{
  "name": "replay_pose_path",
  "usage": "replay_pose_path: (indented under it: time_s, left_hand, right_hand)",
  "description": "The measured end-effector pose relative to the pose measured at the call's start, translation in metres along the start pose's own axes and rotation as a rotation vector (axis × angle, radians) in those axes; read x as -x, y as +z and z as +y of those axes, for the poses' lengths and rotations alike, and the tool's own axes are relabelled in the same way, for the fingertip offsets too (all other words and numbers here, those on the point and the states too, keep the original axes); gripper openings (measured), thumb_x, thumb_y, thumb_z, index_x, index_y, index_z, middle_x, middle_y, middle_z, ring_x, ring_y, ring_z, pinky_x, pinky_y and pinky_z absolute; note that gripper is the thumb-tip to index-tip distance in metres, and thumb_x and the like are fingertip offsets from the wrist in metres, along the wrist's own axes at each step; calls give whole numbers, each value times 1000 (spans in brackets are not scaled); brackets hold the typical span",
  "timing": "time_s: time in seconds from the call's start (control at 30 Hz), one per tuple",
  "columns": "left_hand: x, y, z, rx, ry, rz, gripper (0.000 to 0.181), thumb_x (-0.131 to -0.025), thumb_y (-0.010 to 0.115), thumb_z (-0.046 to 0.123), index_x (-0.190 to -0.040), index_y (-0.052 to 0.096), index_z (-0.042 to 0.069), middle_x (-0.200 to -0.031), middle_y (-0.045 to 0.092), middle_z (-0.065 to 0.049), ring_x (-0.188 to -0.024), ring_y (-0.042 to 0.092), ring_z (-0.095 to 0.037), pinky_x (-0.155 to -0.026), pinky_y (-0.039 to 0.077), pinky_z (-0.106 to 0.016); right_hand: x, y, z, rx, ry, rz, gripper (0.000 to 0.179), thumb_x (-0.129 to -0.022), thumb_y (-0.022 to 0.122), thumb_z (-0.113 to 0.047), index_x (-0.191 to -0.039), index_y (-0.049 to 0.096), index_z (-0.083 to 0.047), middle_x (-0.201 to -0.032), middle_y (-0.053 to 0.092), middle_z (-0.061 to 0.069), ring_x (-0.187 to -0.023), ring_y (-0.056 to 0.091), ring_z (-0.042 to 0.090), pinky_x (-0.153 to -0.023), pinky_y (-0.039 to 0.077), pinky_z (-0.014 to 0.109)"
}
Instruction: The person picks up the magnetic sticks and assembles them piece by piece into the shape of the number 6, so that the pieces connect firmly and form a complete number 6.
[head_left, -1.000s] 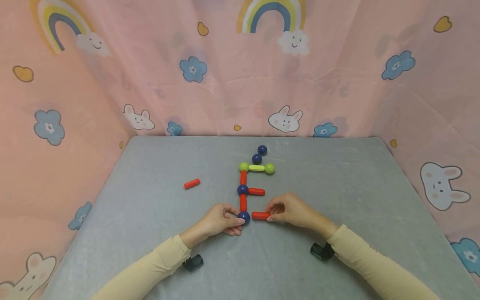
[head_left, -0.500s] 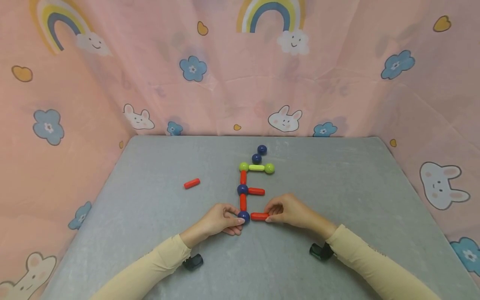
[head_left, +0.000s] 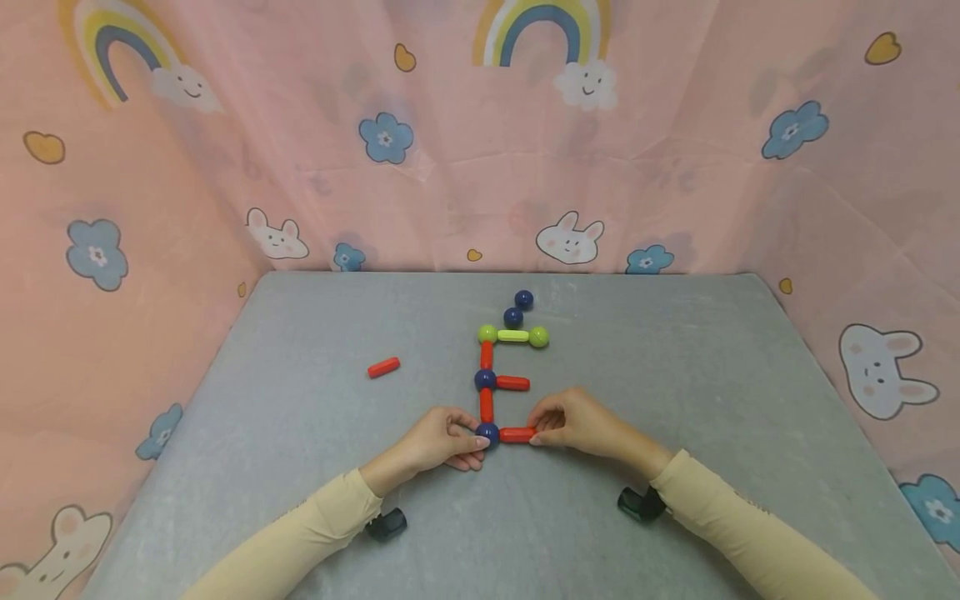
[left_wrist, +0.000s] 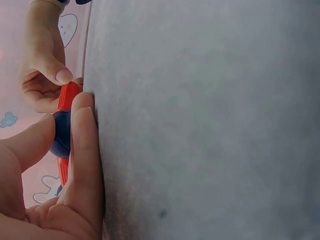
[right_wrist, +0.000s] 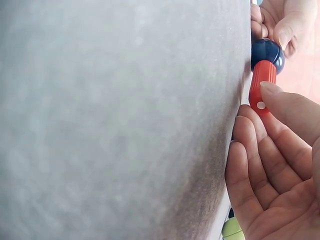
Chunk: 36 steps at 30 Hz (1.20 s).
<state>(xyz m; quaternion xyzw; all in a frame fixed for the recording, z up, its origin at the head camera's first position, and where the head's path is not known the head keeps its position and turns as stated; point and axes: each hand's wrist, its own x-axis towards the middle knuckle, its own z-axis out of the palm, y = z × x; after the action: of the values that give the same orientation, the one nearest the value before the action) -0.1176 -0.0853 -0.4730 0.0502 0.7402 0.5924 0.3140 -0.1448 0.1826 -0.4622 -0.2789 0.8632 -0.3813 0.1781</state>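
My left hand point(head_left: 442, 437) pinches the nearest blue ball point(head_left: 487, 435) between thumb and fingers. In my right hand point(head_left: 573, 423) a red rod point(head_left: 517, 435) is pinched at its right end, lying level with its left end against that ball. The wrist views also show the red rod point(right_wrist: 263, 80) meeting the blue ball point(left_wrist: 62, 132). From this ball a second red rod point(head_left: 487, 406) runs back to another blue ball point(head_left: 485, 380), which has a red rod point(head_left: 513, 383) pointing right. Farther back, one more red rod point(head_left: 487, 356) reaches a green ball point(head_left: 488, 335).
A light green rod point(head_left: 513, 336) joins that green ball to a second green ball point(head_left: 539, 337). Two loose blue balls point(head_left: 513, 317) lie just behind. A separate red rod point(head_left: 384, 367) lies on the grey table point(head_left: 315, 325) at left. Pink patterned cloth point(head_left: 442, 183) surrounds the table.
My right hand has moved slightly left with the red rod, closing the small gap to the blue ball. The left hand has stayed still on the ball.
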Motion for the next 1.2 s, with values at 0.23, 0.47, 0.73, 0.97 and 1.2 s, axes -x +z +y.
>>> replay_pose_path:
  time_s: [0.23,0.47,0.73,0.97,1.2]
  left_hand:
    - [0,1,1,1,-1,0,36,-91,72,15,-117,57,-6,-80,76,-12,-64,71,-10,-64,61,-28]
    - [-1,1,1,-1,-6,-4,35,-91,72,15,-116,57,-5,-79,76,-12,-64,71,-10,-63,61,-27]
    - [-2,-1,4,-37,-16,-25,33,-90,73,15,-113,57,-3,-78,74,-9,-62,71,-10,-61,61,-27]
    - [-3,-2,10,-103,3,-60,33,-90,73,17,-111,57,-3,-78,73,-11,-61,69,-10,-59,60,-27]
    - [-1,-9,18,-216,23,-103,29,-91,72,20,-108,61,-1,-79,73,-11,-64,69,-11,-62,60,-28]
  right_hand:
    - [1,0,1,9,4,-3,17,-82,82,-21,-94,75,-12,-81,71,-3,-69,61,2,-64,54,19]
    - [1,0,1,10,6,-8,17,-82,81,-21,-95,74,-12,-81,71,-3,-69,61,2,-65,55,19]
    - [1,-1,0,11,2,-12,17,-82,81,-20,-95,74,-12,-80,71,-3,-68,61,2,-64,54,19]
    - [1,-7,-1,30,3,-44,17,-82,81,-18,-96,73,-12,-80,70,-4,-69,60,1,-64,54,20]
    - [-7,-34,-1,43,87,-60,19,-86,76,-15,-104,72,-9,-93,71,0,-81,62,10,-73,55,23]
